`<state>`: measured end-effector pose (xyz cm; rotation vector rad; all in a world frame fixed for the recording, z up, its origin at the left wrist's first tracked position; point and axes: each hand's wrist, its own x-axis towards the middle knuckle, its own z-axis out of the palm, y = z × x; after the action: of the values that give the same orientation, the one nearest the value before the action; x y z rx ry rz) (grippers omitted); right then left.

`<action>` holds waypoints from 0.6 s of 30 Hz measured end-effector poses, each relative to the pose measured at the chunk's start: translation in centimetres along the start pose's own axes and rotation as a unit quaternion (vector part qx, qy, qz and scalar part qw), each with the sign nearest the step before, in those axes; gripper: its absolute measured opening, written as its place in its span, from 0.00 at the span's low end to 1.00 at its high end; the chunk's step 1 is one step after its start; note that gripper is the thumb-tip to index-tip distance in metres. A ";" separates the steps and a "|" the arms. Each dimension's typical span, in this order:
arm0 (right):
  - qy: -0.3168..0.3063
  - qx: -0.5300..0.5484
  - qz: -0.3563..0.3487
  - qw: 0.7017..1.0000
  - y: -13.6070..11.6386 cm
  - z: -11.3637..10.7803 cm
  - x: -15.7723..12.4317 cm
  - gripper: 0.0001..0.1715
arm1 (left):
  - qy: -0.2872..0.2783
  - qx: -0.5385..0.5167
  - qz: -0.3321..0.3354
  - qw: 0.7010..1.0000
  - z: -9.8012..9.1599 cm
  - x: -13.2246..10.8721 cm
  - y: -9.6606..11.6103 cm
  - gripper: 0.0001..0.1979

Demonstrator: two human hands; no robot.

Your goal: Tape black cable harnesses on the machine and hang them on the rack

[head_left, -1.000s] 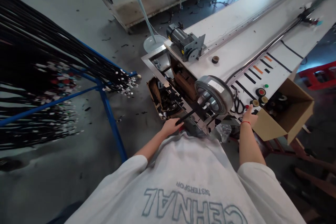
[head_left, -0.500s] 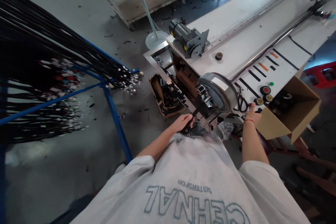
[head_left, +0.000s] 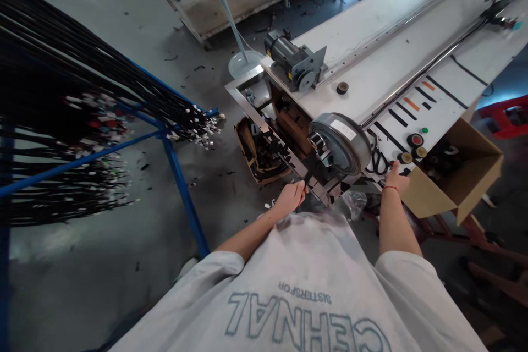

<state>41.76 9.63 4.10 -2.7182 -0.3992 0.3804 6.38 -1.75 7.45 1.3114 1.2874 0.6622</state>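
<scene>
My left hand (head_left: 292,196) is closed at the near corner of the machine's open metal frame (head_left: 264,126), just below a large grey steel wheel (head_left: 342,142); what its fingers hold is hidden. My right hand (head_left: 396,177) rests on the white machine table (head_left: 388,60) beside the round push buttons (head_left: 414,140), fingers curled down on the panel edge. A red band circles that wrist. Black scissors (head_left: 377,160) lie just left of my right hand.
A blue rack (head_left: 173,170) on the left carries several long black cable bundles with tagged ends. A grey motor (head_left: 291,58) sits on the table's end. An open cardboard box (head_left: 457,176) hangs at the right. Another box of black parts (head_left: 259,154) lies on the floor.
My left hand has moved right and up along the frame's near corner, and the black strip it held a second ago is no longer seen. My right hand stayed by the buttons.
</scene>
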 end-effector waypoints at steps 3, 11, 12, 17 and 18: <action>-0.007 0.005 0.006 1.000 -0.2 -0.2 -0.3 0.47 | 0.014 -0.015 -0.011 1.000 0.0 0.4 -0.5 0.28; 0.000 -0.011 0.013 1.000 -0.6 -0.7 -1.1 0.48 | 0.031 -0.038 -0.028 0.998 0.1 3.9 0.4 0.29; 0.001 -0.013 0.014 1.000 -0.6 -0.6 -1.0 0.49 | 0.026 -0.040 -0.027 0.998 0.1 4.3 0.7 0.29; 0.004 -0.023 0.019 1.000 -0.7 -0.4 -0.8 0.48 | 0.019 -0.051 -0.035 0.998 0.4 5.5 1.2 0.30; 0.006 -0.022 0.019 1.000 -0.7 -0.3 -0.8 0.48 | 0.016 -0.054 -0.035 0.998 0.3 5.5 1.1 0.30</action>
<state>40.97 9.91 4.86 -2.7732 -0.3570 0.3682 8.36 3.48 6.75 1.1678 1.3004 0.6969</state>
